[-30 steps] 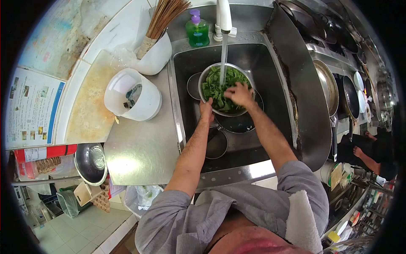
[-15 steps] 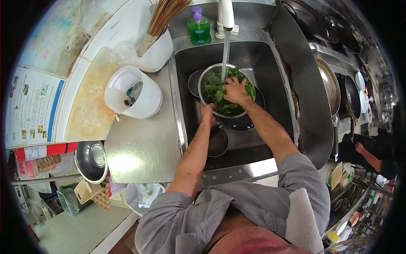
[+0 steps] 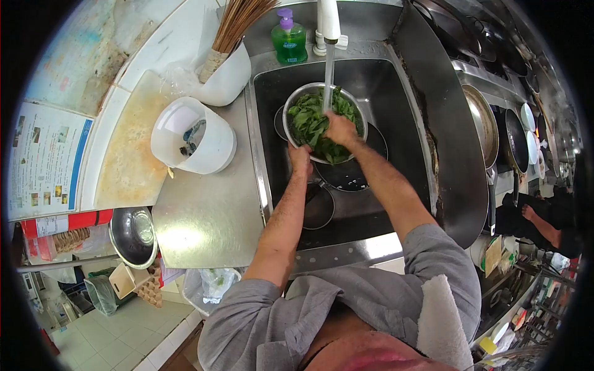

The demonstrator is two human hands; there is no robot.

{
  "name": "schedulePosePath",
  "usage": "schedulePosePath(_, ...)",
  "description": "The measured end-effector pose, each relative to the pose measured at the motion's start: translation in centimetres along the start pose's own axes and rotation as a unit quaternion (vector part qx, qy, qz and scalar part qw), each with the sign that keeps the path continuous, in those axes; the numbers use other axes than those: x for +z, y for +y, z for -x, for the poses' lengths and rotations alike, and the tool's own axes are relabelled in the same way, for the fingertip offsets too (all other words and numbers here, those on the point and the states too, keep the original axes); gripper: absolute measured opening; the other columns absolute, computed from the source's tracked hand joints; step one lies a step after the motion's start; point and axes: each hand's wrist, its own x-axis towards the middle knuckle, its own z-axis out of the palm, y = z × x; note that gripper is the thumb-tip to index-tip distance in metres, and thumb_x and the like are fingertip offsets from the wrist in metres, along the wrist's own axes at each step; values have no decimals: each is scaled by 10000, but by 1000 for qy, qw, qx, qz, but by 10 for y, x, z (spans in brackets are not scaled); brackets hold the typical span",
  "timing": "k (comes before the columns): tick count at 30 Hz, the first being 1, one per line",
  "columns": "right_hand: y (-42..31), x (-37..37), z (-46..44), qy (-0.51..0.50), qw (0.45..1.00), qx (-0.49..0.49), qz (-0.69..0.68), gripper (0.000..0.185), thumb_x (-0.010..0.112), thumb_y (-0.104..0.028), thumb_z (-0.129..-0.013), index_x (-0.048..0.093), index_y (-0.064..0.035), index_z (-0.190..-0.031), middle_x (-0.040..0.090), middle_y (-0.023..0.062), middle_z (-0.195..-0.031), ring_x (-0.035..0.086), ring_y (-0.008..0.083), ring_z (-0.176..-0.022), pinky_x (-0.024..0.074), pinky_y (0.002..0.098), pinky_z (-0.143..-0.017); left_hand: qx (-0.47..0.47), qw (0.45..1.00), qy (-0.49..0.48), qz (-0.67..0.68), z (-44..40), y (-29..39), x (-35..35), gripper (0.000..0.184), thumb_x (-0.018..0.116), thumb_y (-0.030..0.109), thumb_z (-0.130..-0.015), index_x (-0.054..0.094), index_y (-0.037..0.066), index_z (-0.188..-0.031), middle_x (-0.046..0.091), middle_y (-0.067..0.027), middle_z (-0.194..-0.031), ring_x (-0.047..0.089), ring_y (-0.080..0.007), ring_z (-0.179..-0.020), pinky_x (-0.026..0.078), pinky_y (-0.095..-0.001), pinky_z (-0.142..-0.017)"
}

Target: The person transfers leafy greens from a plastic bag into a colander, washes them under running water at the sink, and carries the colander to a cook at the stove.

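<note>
A metal bowl (image 3: pixel 286 122) of leafy greens (image 3: pixel 309 120) is held in the sink under the faucet (image 3: pixel 331 25), and water runs down into it. My left hand (image 3: pixel 301 159) grips the bowl's near left rim. Among the leaves, my right hand (image 3: pixel 341 130) is closed round a bunch of the greens, close beside the water stream. Its fingertips are partly hidden by leaves. Dark pans (image 3: pixel 320 207) lie on the sink floor, below and in front of the bowl.
Left of the sink (image 3: pixel 396 204), a white plastic container (image 3: pixel 213 145) stands on the steel counter (image 3: pixel 204 210). Behind it, a white holder (image 3: pixel 232 77) carries a stick broom (image 3: pixel 238 28). A green soap bottle (image 3: pixel 289 44) stands at the back edge. Pans and another person's arm (image 3: pixel 543 226) are at right.
My right hand has gone from spread fingers on the leaves to a closed grip on them. The bowl has moved slightly left and toward the back.
</note>
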Motion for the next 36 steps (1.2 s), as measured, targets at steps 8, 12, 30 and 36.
schedulePosePath(8, 17, -25, -2, 110, 983, 46, 141, 489, 684, -157, -658, 566, -211, -1129, 461, 118, -1218, 434, 277, -1120, 384, 453, -898, -15, 1000, -10, 20, 9, -6, -10, 633, 421, -136, -560, 422, 58, -1163, 495, -64, -983, 486, -216, -855, 403, -271, -719)
schedulePosePath(12, -2, 5, 27, -10, 999, 46, 17, 541, 682, -170, -658, 539, -273, -1169, 135, 126, -1441, 140, 379, -1301, 247, 617, -944, -39, 999, 4, 21, 13, -4, -6, 669, 411, -159, -557, 406, 66, -1187, 481, -79, -1052, 481, -255, -927, 407, -315, -774)
schedulePosePath(30, 56, 21, 0, -27, 995, -20, -92, 516, 672, -230, -699, 535, -162, -1192, 323, 128, -1378, 276, 298, -1275, 277, 420, -1012, -33, 999, 14, 37, 9, 10, -3, 678, 419, -149, -538, 409, 50, -1186, 493, -80, -1019, 488, -262, -909, 425, -323, -760)
schedulePosePath(36, 18, 1, 23, -113, 986, 10, 120, 780, 629, -251, -752, 182, -272, -1391, -34, 145, -1459, 38, 366, -1330, 148, 572, -1006, -65, 995, 37, 68, 16, 8, 3, 665, 418, -154, -559, 404, 64, -1186, 484, -86, -1012, 475, -255, -896, 426, -323, -740)
